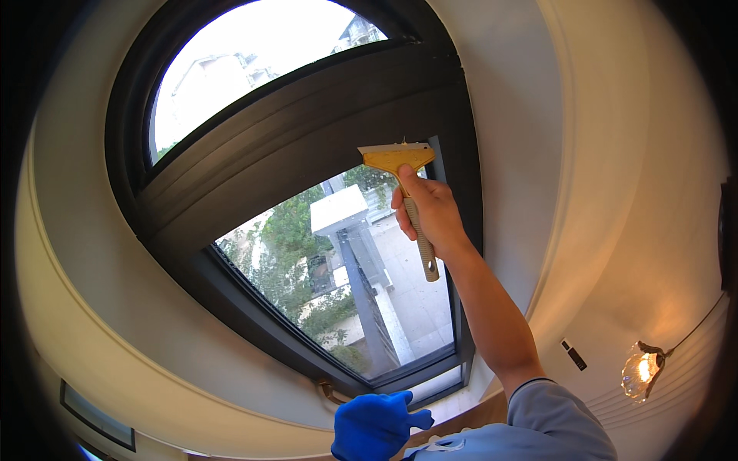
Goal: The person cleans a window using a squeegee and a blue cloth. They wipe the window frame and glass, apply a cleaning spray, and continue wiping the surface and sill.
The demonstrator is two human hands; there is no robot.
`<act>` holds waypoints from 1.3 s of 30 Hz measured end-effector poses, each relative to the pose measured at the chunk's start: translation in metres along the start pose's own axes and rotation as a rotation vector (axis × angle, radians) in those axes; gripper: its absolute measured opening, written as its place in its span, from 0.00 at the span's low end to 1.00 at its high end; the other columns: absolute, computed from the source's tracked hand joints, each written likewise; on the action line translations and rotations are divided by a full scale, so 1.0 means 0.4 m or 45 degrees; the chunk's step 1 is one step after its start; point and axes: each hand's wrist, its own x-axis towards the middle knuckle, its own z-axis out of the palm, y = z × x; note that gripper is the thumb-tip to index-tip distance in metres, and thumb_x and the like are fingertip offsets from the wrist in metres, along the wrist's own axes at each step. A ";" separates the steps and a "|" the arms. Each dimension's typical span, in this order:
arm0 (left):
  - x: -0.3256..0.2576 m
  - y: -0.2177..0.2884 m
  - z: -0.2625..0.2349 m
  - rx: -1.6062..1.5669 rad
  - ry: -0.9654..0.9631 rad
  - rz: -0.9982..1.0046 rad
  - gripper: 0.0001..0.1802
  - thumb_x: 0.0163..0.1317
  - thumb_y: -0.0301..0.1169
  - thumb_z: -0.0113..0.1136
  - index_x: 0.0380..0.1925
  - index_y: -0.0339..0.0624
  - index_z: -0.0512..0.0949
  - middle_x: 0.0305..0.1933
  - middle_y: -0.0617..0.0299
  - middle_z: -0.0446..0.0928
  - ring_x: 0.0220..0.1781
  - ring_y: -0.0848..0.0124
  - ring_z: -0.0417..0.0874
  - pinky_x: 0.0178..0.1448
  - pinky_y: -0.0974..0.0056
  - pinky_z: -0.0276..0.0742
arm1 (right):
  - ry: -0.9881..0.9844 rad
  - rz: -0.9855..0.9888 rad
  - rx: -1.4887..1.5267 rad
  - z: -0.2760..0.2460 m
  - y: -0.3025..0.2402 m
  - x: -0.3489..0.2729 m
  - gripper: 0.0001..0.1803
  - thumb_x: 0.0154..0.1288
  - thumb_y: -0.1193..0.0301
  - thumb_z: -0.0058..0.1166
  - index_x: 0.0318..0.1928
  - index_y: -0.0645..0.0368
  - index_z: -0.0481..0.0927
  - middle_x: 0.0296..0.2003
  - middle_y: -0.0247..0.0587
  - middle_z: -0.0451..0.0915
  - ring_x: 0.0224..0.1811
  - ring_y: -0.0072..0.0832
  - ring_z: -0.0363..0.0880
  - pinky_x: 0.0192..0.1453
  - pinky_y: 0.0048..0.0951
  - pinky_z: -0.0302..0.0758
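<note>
Currently; right hand clamped on yellow scraper; blue-covered left hand, grip unclear

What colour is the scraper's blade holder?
The scraper's blade holder is yellow; the head view shows it best.

Lit lamp with clear scalloped glass shade, lower right; thin dark cord or rod running from it toward upper right. Small dark panel on pale wall, left of lamp. Dark object at far right edge, cut off. Dark-framed rectangle at lower left. Outside: green trees, white-topped pillar, pale paved ground; building, higher up, partly washed out.
</note>
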 end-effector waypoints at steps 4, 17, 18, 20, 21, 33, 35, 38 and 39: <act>0.002 -0.006 -0.010 -0.010 0.005 0.001 0.14 0.63 0.44 0.73 0.43 0.51 0.87 0.39 0.55 0.83 0.50 0.52 0.83 0.60 0.48 0.69 | -0.006 -0.001 -0.085 -0.020 -0.015 0.005 0.35 0.82 0.39 0.50 0.28 0.56 0.79 0.14 0.31 0.73 0.11 0.17 0.66 0.17 0.21 0.63; -0.021 -0.021 0.002 -0.048 0.032 -0.017 0.14 0.64 0.41 0.73 0.45 0.49 0.86 0.43 0.53 0.83 0.55 0.50 0.81 0.65 0.44 0.66 | -0.105 0.089 -0.362 -0.088 -0.069 0.018 0.33 0.83 0.42 0.51 0.27 0.57 0.80 0.13 0.32 0.73 0.10 0.18 0.65 0.19 0.25 0.64; -0.022 -0.022 0.006 -0.047 0.041 -0.020 0.14 0.64 0.40 0.73 0.45 0.49 0.86 0.43 0.52 0.83 0.56 0.49 0.81 0.66 0.44 0.65 | -0.113 0.077 -0.358 -0.090 -0.068 0.019 0.33 0.83 0.43 0.51 0.27 0.57 0.80 0.13 0.31 0.73 0.10 0.18 0.66 0.19 0.25 0.64; -0.023 -0.023 0.010 -0.056 0.050 -0.025 0.14 0.64 0.40 0.73 0.45 0.48 0.86 0.44 0.52 0.83 0.56 0.49 0.81 0.67 0.43 0.65 | -0.128 0.054 -0.351 -0.092 -0.065 0.020 0.33 0.83 0.43 0.50 0.27 0.56 0.80 0.13 0.31 0.73 0.10 0.18 0.66 0.19 0.25 0.64; -0.024 -0.025 0.011 -0.057 0.052 -0.029 0.14 0.64 0.40 0.73 0.45 0.48 0.86 0.44 0.52 0.83 0.57 0.49 0.81 0.67 0.43 0.64 | -0.133 0.040 -0.359 -0.095 -0.065 0.020 0.33 0.83 0.43 0.51 0.27 0.56 0.80 0.13 0.31 0.72 0.10 0.18 0.66 0.19 0.25 0.64; -0.027 -0.025 0.027 -0.095 0.075 -0.050 0.14 0.64 0.37 0.73 0.47 0.46 0.85 0.48 0.50 0.83 0.62 0.47 0.80 0.72 0.39 0.61 | -0.167 -0.002 -0.362 -0.104 -0.073 0.029 0.33 0.84 0.43 0.49 0.28 0.57 0.80 0.14 0.31 0.73 0.11 0.17 0.66 0.20 0.24 0.64; -0.031 -0.027 0.031 -0.107 0.083 -0.059 0.14 0.64 0.36 0.72 0.47 0.46 0.84 0.48 0.50 0.83 0.62 0.46 0.80 0.73 0.39 0.61 | -0.168 -0.005 -0.347 -0.095 -0.074 0.036 0.33 0.84 0.42 0.49 0.28 0.55 0.80 0.13 0.29 0.72 0.10 0.16 0.65 0.19 0.22 0.63; -0.034 -0.029 0.039 -0.135 0.095 -0.063 0.14 0.64 0.35 0.72 0.47 0.45 0.84 0.49 0.49 0.83 0.64 0.46 0.79 0.74 0.38 0.60 | -0.185 0.016 -0.410 -0.113 -0.067 0.035 0.33 0.84 0.42 0.48 0.28 0.55 0.80 0.13 0.29 0.72 0.10 0.16 0.65 0.19 0.22 0.63; -0.037 -0.029 0.046 -0.144 0.097 -0.065 0.14 0.64 0.35 0.72 0.47 0.45 0.84 0.50 0.49 0.83 0.64 0.46 0.79 0.75 0.37 0.60 | -0.178 0.016 -0.407 -0.111 -0.071 0.036 0.33 0.84 0.42 0.48 0.28 0.55 0.80 0.13 0.29 0.72 0.10 0.16 0.64 0.19 0.22 0.63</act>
